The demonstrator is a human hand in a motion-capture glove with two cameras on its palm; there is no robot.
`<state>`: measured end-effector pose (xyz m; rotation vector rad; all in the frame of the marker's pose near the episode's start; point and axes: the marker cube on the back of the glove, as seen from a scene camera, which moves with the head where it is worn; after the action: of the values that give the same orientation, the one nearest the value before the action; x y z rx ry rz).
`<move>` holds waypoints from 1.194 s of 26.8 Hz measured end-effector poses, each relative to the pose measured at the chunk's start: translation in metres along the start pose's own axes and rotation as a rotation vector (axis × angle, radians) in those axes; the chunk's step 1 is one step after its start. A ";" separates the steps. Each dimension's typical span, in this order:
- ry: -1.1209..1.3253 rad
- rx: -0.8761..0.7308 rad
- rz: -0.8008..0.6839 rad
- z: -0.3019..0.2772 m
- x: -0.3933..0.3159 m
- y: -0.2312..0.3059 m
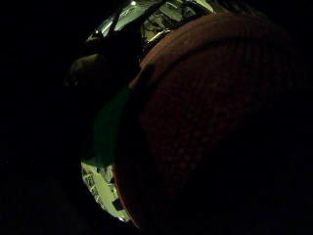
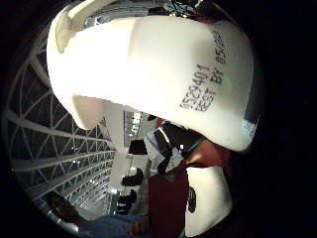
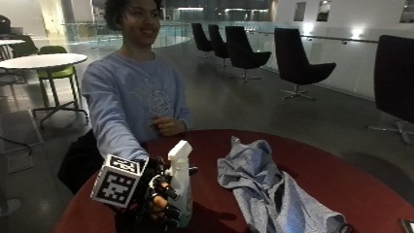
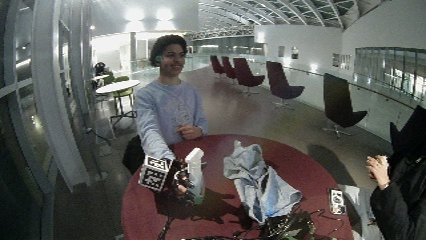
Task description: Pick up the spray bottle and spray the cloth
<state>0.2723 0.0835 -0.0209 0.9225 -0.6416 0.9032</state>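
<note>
A white spray bottle (image 3: 181, 182) stands upright at the near left of the round red table (image 3: 336, 170), its nozzle toward the cloth. My gloved right hand (image 3: 158, 199) grips its body, fingers curled round it. The bottle's white head (image 2: 148, 74) fills the thumb side palm view, and a dark reddish surface, too dim to identify, fills the little finger side palm view. A crumpled grey-blue cloth (image 3: 271, 191) lies on the table to the right of the bottle, apart from it. The bare left hand (image 3: 169, 126) rests at the table's far edge.
A phone (image 4: 336, 199) lies on the table's right side, and dark cables (image 4: 279, 227) lie at its near edge. A second person (image 4: 399, 190) sits at the right. Black chairs (image 3: 298, 63) stand far behind.
</note>
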 end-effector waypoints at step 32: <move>-0.322 -0.329 -0.274 0.012 -0.093 0.013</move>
<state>0.2143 0.0426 -0.0840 0.8378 -0.8845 0.3903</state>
